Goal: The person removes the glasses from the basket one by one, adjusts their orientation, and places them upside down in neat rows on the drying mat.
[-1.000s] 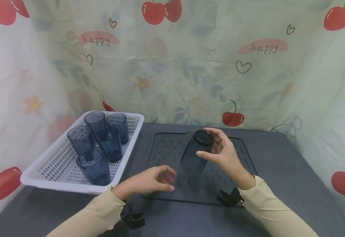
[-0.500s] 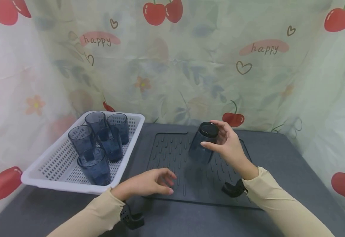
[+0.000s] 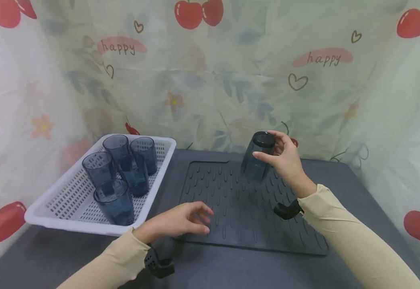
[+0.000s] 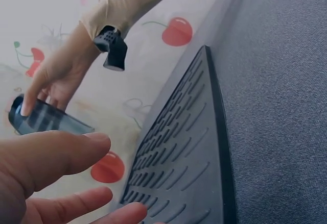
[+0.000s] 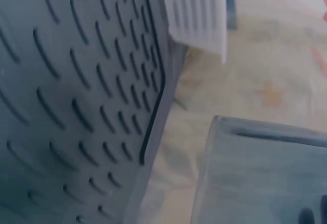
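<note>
My right hand (image 3: 285, 160) grips a dark blue drinking glass (image 3: 256, 158) near its base, thumb on the near side. The glass is upside down, its base up and its mouth facing down over the back of the dark ribbed drying mat (image 3: 231, 208). In the right wrist view the glass wall (image 5: 260, 178) fills the lower right. The left wrist view shows the glass (image 4: 48, 117) clear of the mat. My left hand (image 3: 181, 220) hovers over the mat's front left part, fingers loosely bent, holding nothing.
On the left stands a white perforated basket (image 3: 59, 228) with several blue glasses (image 3: 114, 202) upright in it. A dark cloth (image 3: 210, 269) covers the table. Behind and at both sides hangs a curtain (image 3: 213, 100) printed with cherries.
My right hand has carried the upside-down glass away from me and slightly right, from over the mat's middle to its back edge. The left hand has stayed nearly still.
</note>
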The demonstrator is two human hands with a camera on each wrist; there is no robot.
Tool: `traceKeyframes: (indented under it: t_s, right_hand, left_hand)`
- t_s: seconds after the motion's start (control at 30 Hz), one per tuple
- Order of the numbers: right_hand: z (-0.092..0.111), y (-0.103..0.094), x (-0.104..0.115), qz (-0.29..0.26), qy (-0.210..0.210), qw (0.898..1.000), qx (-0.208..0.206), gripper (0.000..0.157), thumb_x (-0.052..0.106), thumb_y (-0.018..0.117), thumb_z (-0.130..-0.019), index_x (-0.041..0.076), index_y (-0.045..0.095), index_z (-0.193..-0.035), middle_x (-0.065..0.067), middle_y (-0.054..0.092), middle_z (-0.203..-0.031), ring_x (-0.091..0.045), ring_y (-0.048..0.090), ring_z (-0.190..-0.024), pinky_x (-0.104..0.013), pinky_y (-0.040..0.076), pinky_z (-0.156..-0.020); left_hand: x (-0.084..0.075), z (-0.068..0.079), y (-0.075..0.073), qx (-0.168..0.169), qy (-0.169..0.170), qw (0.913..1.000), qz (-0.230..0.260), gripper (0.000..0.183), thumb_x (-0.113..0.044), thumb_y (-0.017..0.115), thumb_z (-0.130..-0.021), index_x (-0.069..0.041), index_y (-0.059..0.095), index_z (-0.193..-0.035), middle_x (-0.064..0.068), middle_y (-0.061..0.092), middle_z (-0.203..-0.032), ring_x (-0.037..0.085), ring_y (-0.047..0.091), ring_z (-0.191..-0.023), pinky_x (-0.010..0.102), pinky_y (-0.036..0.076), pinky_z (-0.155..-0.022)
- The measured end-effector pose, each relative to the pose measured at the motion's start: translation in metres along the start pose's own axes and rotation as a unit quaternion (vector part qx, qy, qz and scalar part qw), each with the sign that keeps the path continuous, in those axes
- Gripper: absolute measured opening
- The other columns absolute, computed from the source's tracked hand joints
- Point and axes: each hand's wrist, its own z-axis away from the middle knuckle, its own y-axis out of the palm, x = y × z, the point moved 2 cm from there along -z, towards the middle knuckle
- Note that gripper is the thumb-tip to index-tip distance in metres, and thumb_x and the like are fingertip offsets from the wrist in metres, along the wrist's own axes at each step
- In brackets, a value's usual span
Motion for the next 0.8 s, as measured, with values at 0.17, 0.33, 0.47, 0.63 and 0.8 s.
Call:
traceKeyframes:
  t_s: [0.17, 0.33, 0.47, 0.63, 0.8]
  right_hand:
    - [-0.013, -0.007, -0.009, 0.019, 0.006, 0.999, -0.028, 0.075, 0.022, 0.077, -0.084, 0.013, 0.035, -0.145, -0.01, 0.049, -0.141, -0.015, 0.054, -0.119, -0.022, 0.048, -0.091]
    - [-0.02, -0.013, -0.025, 0.034, 0.015, 0.998, -0.054, 0.076, 0.023, 0.076, -0.085, 0.01, 0.033, -0.147, -0.012, 0.048, -0.14, -0.023, 0.05, -0.125, -0.034, 0.045, -0.1]
    - [-0.023, -0.019, -0.038, 0.032, 0.03, 0.997, -0.068, 0.079, 0.022, 0.075, -0.085, 0.012, 0.03, -0.148, -0.012, 0.047, -0.139, -0.021, 0.05, -0.121, -0.03, 0.046, -0.097]
    - [-0.025, -0.024, -0.056, 0.021, 0.04, 0.994, -0.1, 0.078, 0.021, 0.075, -0.085, 0.012, 0.03, -0.148, -0.012, 0.046, -0.139, -0.017, 0.048, -0.118, -0.028, 0.045, -0.095]
    - [-0.027, -0.028, -0.071, 0.006, 0.061, 0.988, -0.143, 0.077, 0.021, 0.076, -0.084, 0.012, 0.032, -0.147, -0.009, 0.046, -0.142, -0.017, 0.048, -0.12, -0.029, 0.044, -0.094]
  left_hand:
    - [0.0, 0.0, -0.001, -0.003, 0.003, 1.0, 0.002, 0.045, -0.02, 0.066, -0.092, -0.004, 0.052, -0.131, 0.017, 0.06, -0.122, 0.027, 0.063, -0.108, 0.039, 0.053, -0.089]
    - [0.002, 0.0, 0.0, -0.003, 0.004, 1.0, -0.001, 0.044, -0.021, 0.066, -0.092, -0.004, 0.052, -0.131, 0.015, 0.06, -0.121, 0.024, 0.064, -0.107, 0.038, 0.054, -0.088]
    - [0.002, 0.0, 0.001, -0.002, 0.008, 1.0, -0.004, 0.045, -0.02, 0.066, -0.092, -0.004, 0.052, -0.131, 0.016, 0.06, -0.121, 0.024, 0.064, -0.106, 0.036, 0.054, -0.088]
    - [0.001, -0.001, 0.001, -0.001, 0.008, 0.9999, -0.007, 0.045, -0.021, 0.067, -0.091, -0.004, 0.052, -0.131, 0.016, 0.06, -0.121, 0.024, 0.064, -0.106, 0.037, 0.054, -0.087]
    - [0.0, -0.001, 0.001, -0.003, 0.007, 1.0, -0.003, 0.045, -0.02, 0.067, -0.091, -0.003, 0.052, -0.13, 0.016, 0.061, -0.12, 0.025, 0.064, -0.105, 0.038, 0.054, -0.087]
